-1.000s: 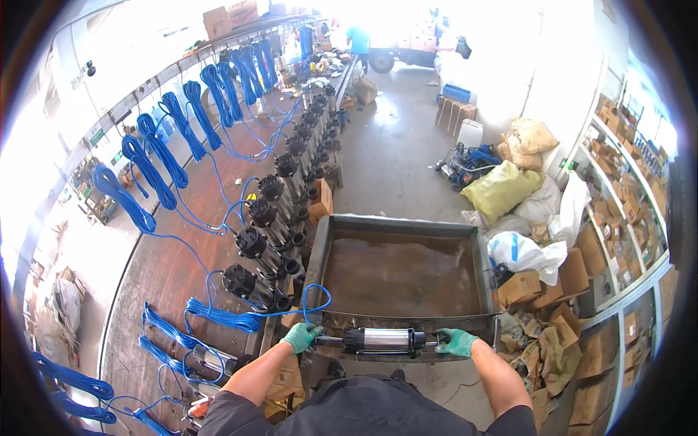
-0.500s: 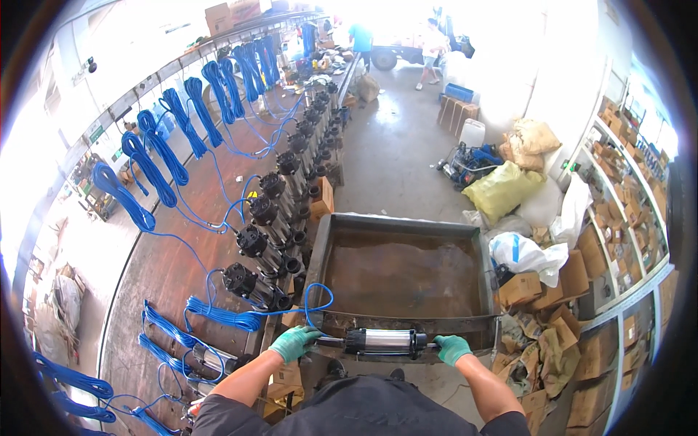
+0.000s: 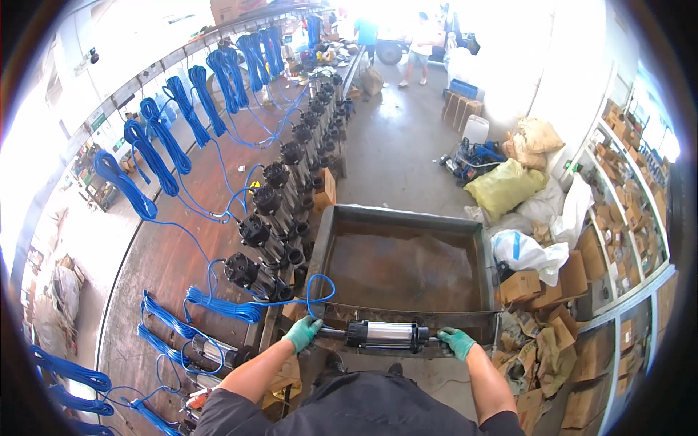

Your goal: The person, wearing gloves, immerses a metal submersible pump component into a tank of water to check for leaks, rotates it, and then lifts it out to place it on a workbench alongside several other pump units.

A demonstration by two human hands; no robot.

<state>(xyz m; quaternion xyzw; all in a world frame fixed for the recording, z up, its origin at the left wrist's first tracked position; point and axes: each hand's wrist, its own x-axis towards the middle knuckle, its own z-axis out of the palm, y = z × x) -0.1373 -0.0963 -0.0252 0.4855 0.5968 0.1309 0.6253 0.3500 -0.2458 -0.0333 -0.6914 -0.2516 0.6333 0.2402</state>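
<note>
A silver and black cylindrical pump unit [image 3: 387, 335] lies sideways along the near side of a water-filled metal tank [image 3: 401, 212]. My left hand [image 3: 304, 333], in a green glove, is closed around the metal rod at the pump's left end. At the other end, my right hand [image 3: 456, 343], also gloved, grips the short rod. A blue cable [image 3: 320, 277] loops up near my left hand and runs left to the bench. The fingertips of both hands are partly hidden.
Several upright pumps [image 3: 256, 231] line the edge of the brown bench [image 3: 167, 254] to my left, with coiled blue cables [image 3: 149, 156] hanging from a rail. Cardboard boxes [image 3: 520, 287] and sacks [image 3: 509, 190] are piled at right. Two people [image 3: 422, 51] stand far back near a vehicle.
My view has shifted slightly. Both hands and the pump appear a little higher in the picture, with my hands still on its ends. A person in the background has moved left.
</note>
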